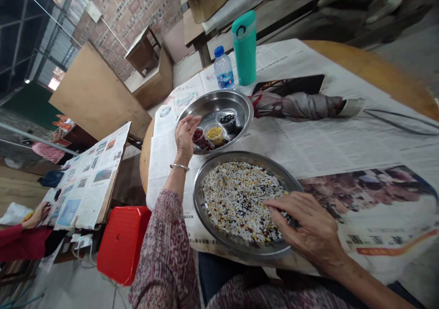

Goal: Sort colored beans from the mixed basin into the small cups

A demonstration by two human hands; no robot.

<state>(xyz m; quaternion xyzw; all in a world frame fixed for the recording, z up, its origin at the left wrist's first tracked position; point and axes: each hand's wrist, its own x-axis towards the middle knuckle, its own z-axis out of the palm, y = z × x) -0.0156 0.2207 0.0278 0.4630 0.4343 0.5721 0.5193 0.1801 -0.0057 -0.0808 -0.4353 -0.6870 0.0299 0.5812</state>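
My right hand [305, 224] reaches into a round steel tray [198, 210] at the near side of the table. Its thumb and index finger come together at the grain; whatever lies between the tips is too small to make out. White rice mixed with yellow, dark red and black beans [240, 199] covers the tray. Farther off, my left hand [185, 137] hovers with fingers stretched out over a cup of red beans [198, 135], seemingly holding nothing. That cup stands in a steel basin [245, 103] beside a cup of yellow beans [214, 135] and a cup of black beans [228, 120].
Newspaper [274, 144] covers the round table. A water bottle [224, 69], a teal flask [244, 48], a folded umbrella [298, 104] and a dark flat object [315, 84] lie beyond the basin. A red stool [123, 245] stands left. Other people sit at the far left.
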